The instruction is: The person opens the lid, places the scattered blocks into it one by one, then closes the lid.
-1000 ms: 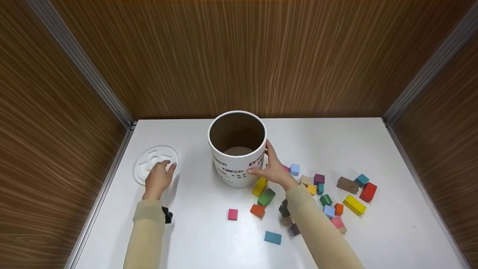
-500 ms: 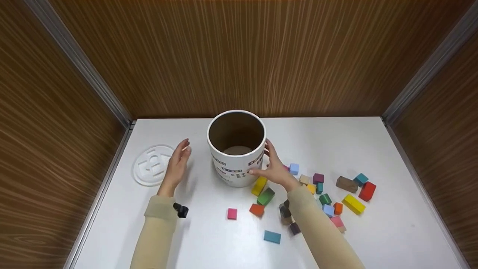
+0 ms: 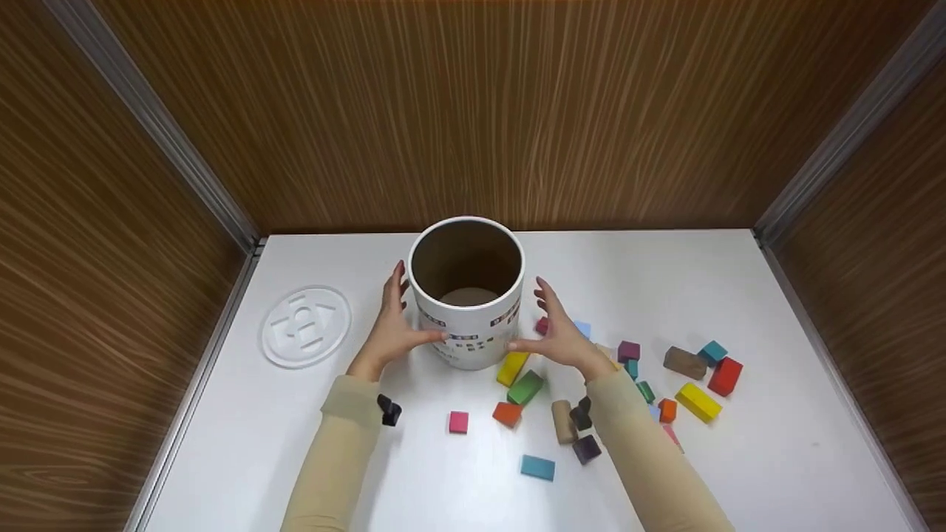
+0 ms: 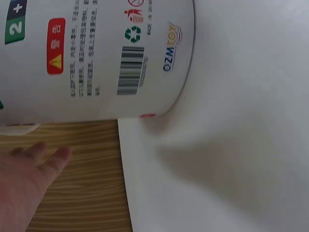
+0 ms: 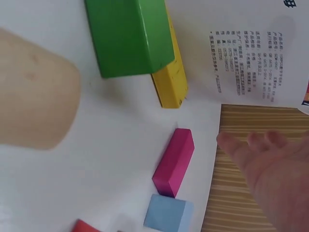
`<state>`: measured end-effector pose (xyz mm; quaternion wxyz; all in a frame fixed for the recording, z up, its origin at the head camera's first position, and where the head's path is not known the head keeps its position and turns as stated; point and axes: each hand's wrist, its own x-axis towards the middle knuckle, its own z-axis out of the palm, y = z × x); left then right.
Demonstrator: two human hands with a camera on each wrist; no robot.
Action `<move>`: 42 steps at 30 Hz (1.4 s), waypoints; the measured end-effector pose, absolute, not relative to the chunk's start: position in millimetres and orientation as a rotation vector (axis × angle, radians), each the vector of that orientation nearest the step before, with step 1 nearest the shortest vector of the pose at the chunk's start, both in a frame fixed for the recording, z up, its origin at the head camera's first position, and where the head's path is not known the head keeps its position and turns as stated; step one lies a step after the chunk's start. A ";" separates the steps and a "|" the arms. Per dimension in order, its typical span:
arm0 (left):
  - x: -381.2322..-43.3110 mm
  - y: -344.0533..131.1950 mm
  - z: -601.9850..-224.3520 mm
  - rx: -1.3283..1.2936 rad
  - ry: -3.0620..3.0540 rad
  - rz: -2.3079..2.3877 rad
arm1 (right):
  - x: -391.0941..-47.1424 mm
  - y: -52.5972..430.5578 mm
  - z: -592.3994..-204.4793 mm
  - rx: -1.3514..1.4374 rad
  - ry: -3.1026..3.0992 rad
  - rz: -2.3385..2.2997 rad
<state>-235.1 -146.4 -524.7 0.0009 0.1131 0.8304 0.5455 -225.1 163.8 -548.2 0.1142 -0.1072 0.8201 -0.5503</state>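
Observation:
A tall white bucket [image 3: 465,336] with printed labels stands upright at the middle of the table, its top uncovered and its floor bare. At its left side is my left hand [image 3: 386,329], fingers extended along the wall and thumb tip overlapping the front. In the left wrist view, this hand's fingers [image 4: 53,162] are straight and spread beside the bucket. My right hand [image 3: 563,338] is spread on the other side, slightly apart from the wall, with its thumb near the lower front. A yellow block [image 3: 512,367] and a green block [image 3: 525,388] lie close to the bucket's base.
A round white lid [image 3: 305,326] lies flat at the left. Several coloured wooden blocks are scattered on the right, among them a red block [image 3: 726,376] and a brown block [image 3: 685,363]. A pink block [image 3: 458,423] and a teal block [image 3: 537,467] lie in front. Wood-grain walls [image 3: 517,111] enclose the table.
My left hand has moved right from the lid to the bucket's left side. The right hand has shifted slightly right, away from the wall. The bucket and lid stay put.

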 end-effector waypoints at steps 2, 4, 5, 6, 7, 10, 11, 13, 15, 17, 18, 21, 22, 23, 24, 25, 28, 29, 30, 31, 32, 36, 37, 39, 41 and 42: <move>-241.4 -144.3 -536.0 0.331 2.606 1.710 | -222.9 167.9 -545.9 -0.310 2.429 -1.572; -242.1 -141.4 -536.8 0.309 2.584 1.719 | -222.4 173.3 -548.6 -0.306 2.459 -1.534; -242.7 -140.3 -537.8 0.306 2.573 1.724 | -221.5 175.7 -547.6 -0.308 2.472 -1.515; -243.5 -139.3 -539.1 0.311 2.566 1.730 | -220.6 178.0 -546.9 -0.306 2.484 -1.500; -244.2 -138.5 -540.8 0.322 2.558 1.737 | -219.4 180.3 -546.0 -0.298 2.493 -1.487; -246.2 -135.8 -545.5 0.338 2.540 1.743 | -216.7 187.1 -544.2 -0.280 2.517 -1.452; -246.7 -134.9 -546.8 0.338 2.535 1.742 | -216.0 189.4 -543.7 -0.270 2.522 -1.439; -247.4 -133.3 -548.7 0.330 2.526 1.740 | -214.6 193.9 -542.5 -0.246 2.529 -1.407; -247.8 -132.1 -549.6 0.324 2.511 1.747 | -214.0 198.5 -542.5 -0.227 2.522 -1.371; -248.2 -131.4 -550.3 0.325 2.479 1.776 | -212.7 202.5 -541.4 -0.211 2.507 -1.334; -248.4 -131.3 -550.5 0.327 2.463 1.791 | -212.0 203.9 -540.5 -0.204 2.498 -1.320; -249.5 -130.5 -551.2 0.340 2.415 1.834 | -209.2 206.0 -536.6 -0.232 2.497 -1.244; -249.8 -130.2 -551.4 0.341 2.408 1.843 | -208.3 205.5 -534.9 -0.246 2.503 -1.213; -250.2 -129.8 -551.5 0.344 2.412 1.843 | -207.6 204.3 -533.8 -0.275 2.508 -1.176; -250.4 -129.4 -551.8 0.348 2.416 1.843 | -206.8 202.8 -533.2 -0.312 2.517 -1.130; -250.5 -129.0 -552.1 0.348 2.420 1.842 | -205.7 200.8 -532.6 -0.351 2.521 -1.080; -250.8 -128.5 -553.3 0.346 2.439 1.838 | -200.4 191.9 -532.1 -0.441 2.513 -0.959; -251.1 -128.4 -553.5 0.347 2.442 1.839 | -198.7 188.8 -532.5 -0.476 2.512 -0.914; -251.4 -128.3 -553.8 0.350 2.441 1.843 | -196.7 185.8 -533.1 -0.502 2.512 -0.872; -251.8 -128.3 -554.2 0.351 2.442 1.844 | -194.7 183.1 -533.7 -0.527 2.516 -0.830; -252.0 -128.3 -554.6 0.357 2.441 1.848 | -192.8 180.6 -534.6 -0.551 2.523 -0.790; -252.6 -128.3 -556.7 0.352 2.441 1.843 | -186.7 173.3 -540.9 -0.648 2.552 -0.625; -252.7 -128.2 -557.3 0.345 2.444 1.835 | -185.4 172.1 -542.5 -0.671 2.558 -0.591; -252.8 -128.1 -558.1 0.335 2.449 1.823 | -183.4 170.4 -546.3 -0.715 2.560 -0.537; -252.9 -128.0 -558.8 0.325 2.460 1.808 | -182.1 169.3 -549.4 -0.757 2.565 -0.485; -252.9 -128.0 -559.0 0.320 2.464 1.804 | -181.7 168.8 -550.4 -0.773 2.566 -0.466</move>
